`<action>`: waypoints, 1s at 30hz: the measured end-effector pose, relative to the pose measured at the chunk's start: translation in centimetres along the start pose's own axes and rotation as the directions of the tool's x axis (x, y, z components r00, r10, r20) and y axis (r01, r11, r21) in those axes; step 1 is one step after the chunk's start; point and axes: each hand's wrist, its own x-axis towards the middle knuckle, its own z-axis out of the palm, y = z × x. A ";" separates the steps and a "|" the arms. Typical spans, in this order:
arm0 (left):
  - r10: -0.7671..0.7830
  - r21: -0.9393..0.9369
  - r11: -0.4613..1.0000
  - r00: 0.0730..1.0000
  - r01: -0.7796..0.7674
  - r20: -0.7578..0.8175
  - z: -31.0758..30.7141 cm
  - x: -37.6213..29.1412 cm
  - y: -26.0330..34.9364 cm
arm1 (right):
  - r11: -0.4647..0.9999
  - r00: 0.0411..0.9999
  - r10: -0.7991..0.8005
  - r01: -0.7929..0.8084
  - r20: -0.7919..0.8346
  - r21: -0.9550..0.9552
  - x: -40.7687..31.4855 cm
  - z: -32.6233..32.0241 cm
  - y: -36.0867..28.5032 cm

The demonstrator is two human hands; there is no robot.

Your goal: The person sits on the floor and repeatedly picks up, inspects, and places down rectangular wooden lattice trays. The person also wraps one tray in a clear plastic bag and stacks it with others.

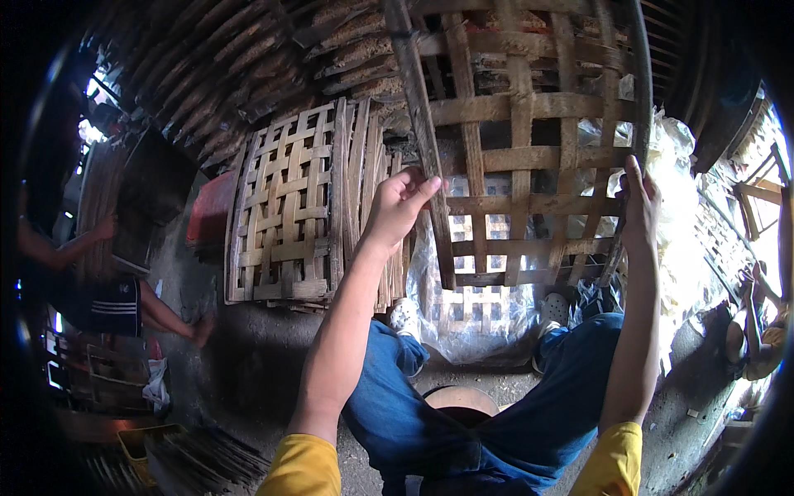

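Observation:
A woven bamboo lattice tray (521, 155) with two dark side rails is held up in front of me, tilted. My left hand (400, 204) is closed around its left rail, thumb on the near face. The right rail is gripped by my right hand (639, 204), whose fingers are partly hidden behind it. Below, between my feet, another lattice tray (490, 310) lies under clear plastic sheeting (446, 344). To the left, several similar lattice trays (282, 204) stand stacked on edge, close beside my left forearm.
Layered racks (353, 56) rise behind the trays. Crumpled clear plastic (676, 198) is heaped on the right. A red container (211, 208) sits behind the stack. One person (118, 304) is at the far left, another (760, 341) at the far right. A yellow crate (133, 443) stands lower left.

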 end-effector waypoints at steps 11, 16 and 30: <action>0.101 0.055 0.993 0.992 -0.105 0.074 3.0 -1.1 2.5 | 0.988 0.984 0.149 -0.152 -0.098 -0.022 1.9 -3.1 2.8; 0.111 0.246 0.961 0.991 -0.125 0.071 3.0 -0.9 0.7 | 0.973 0.983 0.163 -0.174 -0.085 -0.153 1.9 -3.6 3.7; 0.050 0.281 0.954 0.866 0.106 -0.497 4.1 -1.3 1.4 | 0.726 0.880 -0.467 0.435 0.083 -0.532 -2.2 1.8 2.1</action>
